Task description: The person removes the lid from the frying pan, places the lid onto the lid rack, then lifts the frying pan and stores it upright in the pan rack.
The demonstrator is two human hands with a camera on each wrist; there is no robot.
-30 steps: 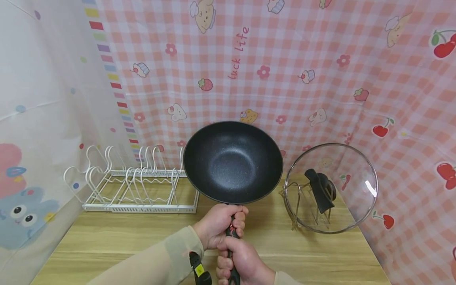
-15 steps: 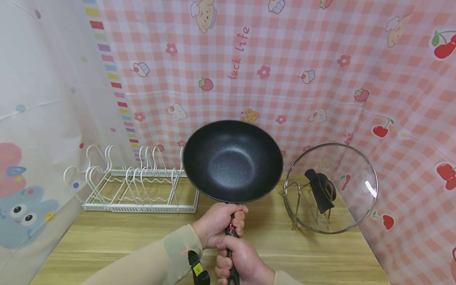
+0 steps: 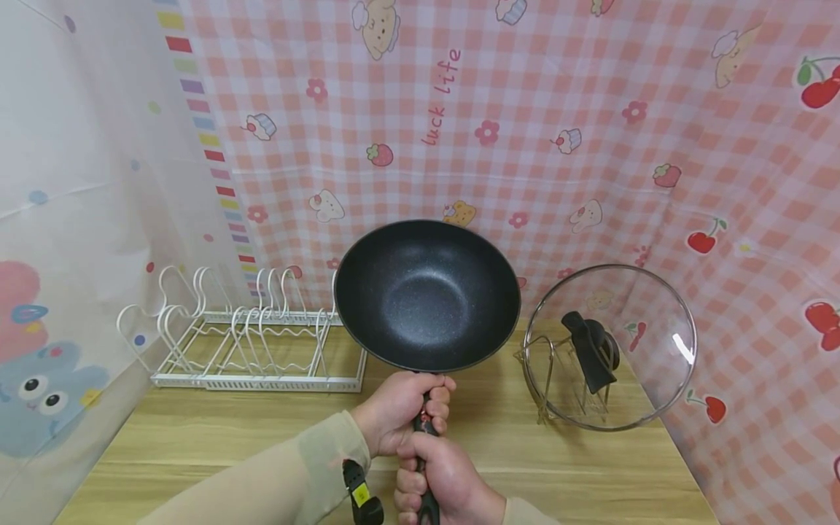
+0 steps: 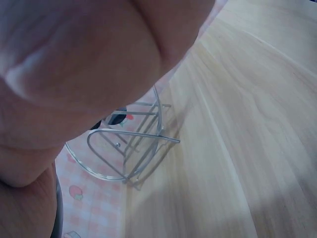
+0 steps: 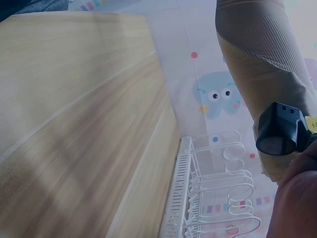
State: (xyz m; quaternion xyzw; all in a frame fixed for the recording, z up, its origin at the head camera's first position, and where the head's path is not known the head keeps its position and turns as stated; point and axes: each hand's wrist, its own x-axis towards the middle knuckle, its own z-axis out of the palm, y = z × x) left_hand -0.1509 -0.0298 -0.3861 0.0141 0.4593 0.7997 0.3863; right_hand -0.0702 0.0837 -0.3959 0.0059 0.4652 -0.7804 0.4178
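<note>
A black wok (image 3: pixel 426 299) is held up over the table, its inside facing me and its long handle (image 3: pixel 425 421) pointing back toward me. My left hand (image 3: pixel 400 412) grips the handle close below the pan. Right behind it, my right hand (image 3: pixel 446 477) grips the handle's lower end, thumb on top. In the left wrist view the left hand (image 4: pixel 84 74) fills the upper left. Part of the hand near the left sleeve (image 5: pixel 265 74) shows at the right edge of the right wrist view.
A white wire rack (image 3: pixel 259 383) with upright loops stands on the wooden table (image 3: pixel 262 430) at the left. At the right, a glass lid (image 3: pixel 682 350) with a black knob leans upright in a small metal stand (image 3: pixel 547 379). Patterned cloth (image 3: pixel 420 175) hangs behind.
The wok and both hands have shifted very slightly to the left and up. Both hands keep their hold on the handle.
</note>
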